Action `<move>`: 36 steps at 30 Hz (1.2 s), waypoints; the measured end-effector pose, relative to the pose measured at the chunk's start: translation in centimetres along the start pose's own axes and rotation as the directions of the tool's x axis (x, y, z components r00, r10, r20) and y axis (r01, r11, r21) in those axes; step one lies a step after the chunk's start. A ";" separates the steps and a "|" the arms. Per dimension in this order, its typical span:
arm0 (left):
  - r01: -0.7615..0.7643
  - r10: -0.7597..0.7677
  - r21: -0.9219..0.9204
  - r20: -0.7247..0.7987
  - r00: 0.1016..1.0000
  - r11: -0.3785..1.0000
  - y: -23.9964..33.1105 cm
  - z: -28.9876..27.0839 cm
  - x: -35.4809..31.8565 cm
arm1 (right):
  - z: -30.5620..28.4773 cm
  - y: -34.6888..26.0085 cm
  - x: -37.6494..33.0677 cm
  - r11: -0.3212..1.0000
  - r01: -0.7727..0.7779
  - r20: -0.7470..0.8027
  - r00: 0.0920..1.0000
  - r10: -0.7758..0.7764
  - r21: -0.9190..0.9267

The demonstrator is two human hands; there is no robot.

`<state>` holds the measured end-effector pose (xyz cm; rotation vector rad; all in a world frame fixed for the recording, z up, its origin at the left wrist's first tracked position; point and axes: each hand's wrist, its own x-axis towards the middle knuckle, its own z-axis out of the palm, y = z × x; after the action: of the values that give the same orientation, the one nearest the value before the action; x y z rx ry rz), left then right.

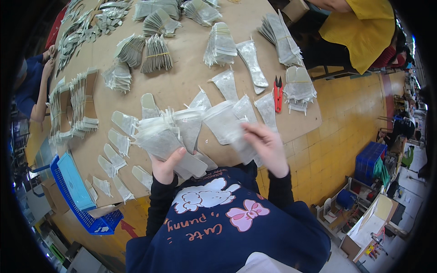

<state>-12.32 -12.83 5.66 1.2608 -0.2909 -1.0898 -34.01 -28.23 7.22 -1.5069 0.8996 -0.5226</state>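
My left hand is closed around a fanned bundle of pale grey fabric pieces, thumb on top, at the table's near edge. To its right, my right hand pinches a pale, thin fabric piece; the fingers are slightly smeared by motion. Several similar loose pieces lie just beyond both hands. Red-handled thread snips rest on the table past my right hand. Left of the bundle, small rounded fabric pieces are spread in a loose row.
Banded stacks of fabric pieces cover the far part of the brown table. A blue basket stands by its left edge. A person in yellow sits far right; another person's arm reaches the left edge.
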 end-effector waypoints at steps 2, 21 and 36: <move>-0.003 0.002 -0.033 -0.024 1.000 0.999 0.4 -0.3 0.3 | -2.6 1.2 0.0 0.982 -0.021 -0.076 0.997 0.007 -0.187; -0.014 0.014 -0.005 -0.044 0.999 1.000 0.7 -1.4 0.6 | -0.4 3.0 -0.2 0.798 -0.110 -0.185 0.983 -0.002 -0.593; -0.054 0.052 -0.025 -0.047 0.998 0.998 0.8 -1.6 0.2 | -1.5 3.0 1.9 0.761 0.104 -0.187 0.940 -0.286 -0.641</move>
<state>-10.67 -12.06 5.70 1.2464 -0.2721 -1.0146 -34.70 -30.50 4.24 -2.1962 1.2157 -0.6349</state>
